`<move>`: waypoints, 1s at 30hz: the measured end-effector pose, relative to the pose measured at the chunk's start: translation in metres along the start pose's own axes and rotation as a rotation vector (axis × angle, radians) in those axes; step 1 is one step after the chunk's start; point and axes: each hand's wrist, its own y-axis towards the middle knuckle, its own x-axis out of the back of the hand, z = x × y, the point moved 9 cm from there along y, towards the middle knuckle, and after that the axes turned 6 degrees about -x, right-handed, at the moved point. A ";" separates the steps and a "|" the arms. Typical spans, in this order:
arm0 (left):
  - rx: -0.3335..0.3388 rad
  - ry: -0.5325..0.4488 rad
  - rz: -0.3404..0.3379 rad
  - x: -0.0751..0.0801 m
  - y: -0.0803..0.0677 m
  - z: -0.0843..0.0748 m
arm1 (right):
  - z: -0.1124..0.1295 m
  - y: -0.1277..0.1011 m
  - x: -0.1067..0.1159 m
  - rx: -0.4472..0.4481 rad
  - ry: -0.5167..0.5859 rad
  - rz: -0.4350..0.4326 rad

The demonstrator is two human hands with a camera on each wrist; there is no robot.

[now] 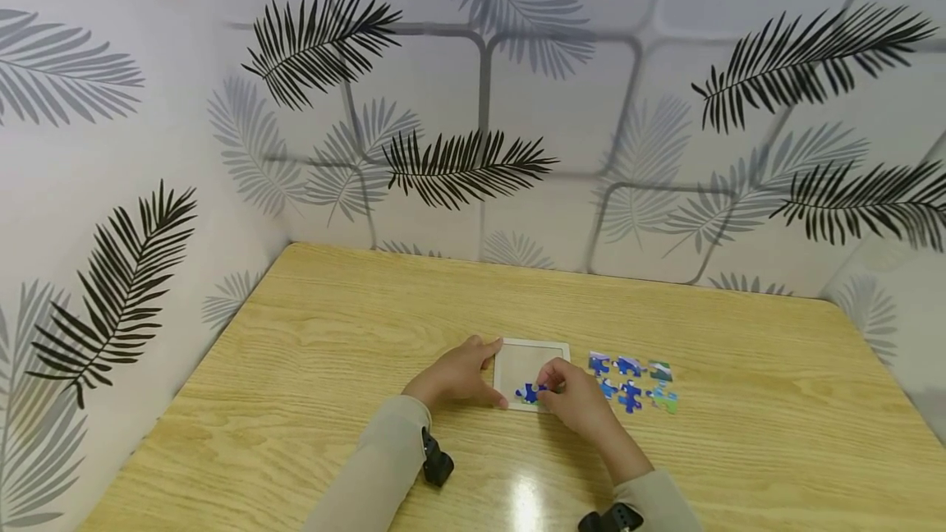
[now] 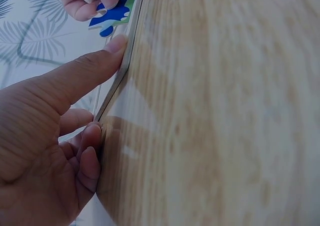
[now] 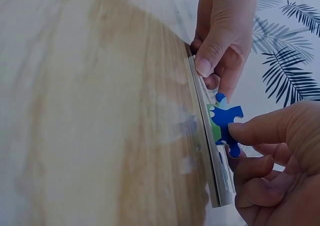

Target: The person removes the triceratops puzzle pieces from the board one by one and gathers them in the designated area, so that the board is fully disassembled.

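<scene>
A shallow square puzzle tray [image 1: 534, 342] with a pale rim lies on the table. My left hand [image 1: 461, 372] holds its left side, the thumb at the near corner and a fingertip at the far one. Over the tray's near side, my right hand [image 1: 580, 402] pinches a jigsaw piece [image 3: 226, 122] between thumb and fingers. Blue with a green patch, the piece is tilted up from the tray in the right wrist view. The tray's right rim is partly hidden behind the right hand.
Several loose jigsaw pieces [image 1: 631, 395] in blue, white and green lie just right of the tray. The wooden table [image 1: 332, 310] meets a leaf-patterned wall [image 1: 532, 220] at the back and left. Both wrists wear black camera straps [image 1: 438, 462].
</scene>
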 end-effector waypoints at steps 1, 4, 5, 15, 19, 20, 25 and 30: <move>0.000 -0.002 -0.001 0.000 0.000 0.000 | -0.001 0.000 0.000 -0.010 0.013 0.006; 0.000 -0.005 -0.003 0.000 -0.001 0.000 | -0.002 0.000 -0.001 -0.021 0.044 0.014; 0.001 -0.004 -0.002 0.000 -0.001 -0.001 | -0.002 -0.001 -0.001 -0.021 0.050 0.013; -0.002 0.009 0.009 0.001 -0.001 -0.002 | -0.007 0.001 0.006 -0.040 0.165 -0.015; 0.006 0.004 0.009 0.001 0.000 -0.001 | -0.013 0.001 0.009 -0.061 0.177 -0.016; 0.009 0.004 0.009 0.001 0.000 -0.001 | -0.014 0.000 0.010 -0.068 0.182 -0.016; 0.009 0.000 0.011 0.001 -0.002 -0.002 | -0.020 -0.005 0.019 -0.081 0.181 -0.021; -0.004 -0.008 0.014 0.000 -0.002 -0.003 | -0.028 -0.012 0.032 -0.075 0.154 -0.030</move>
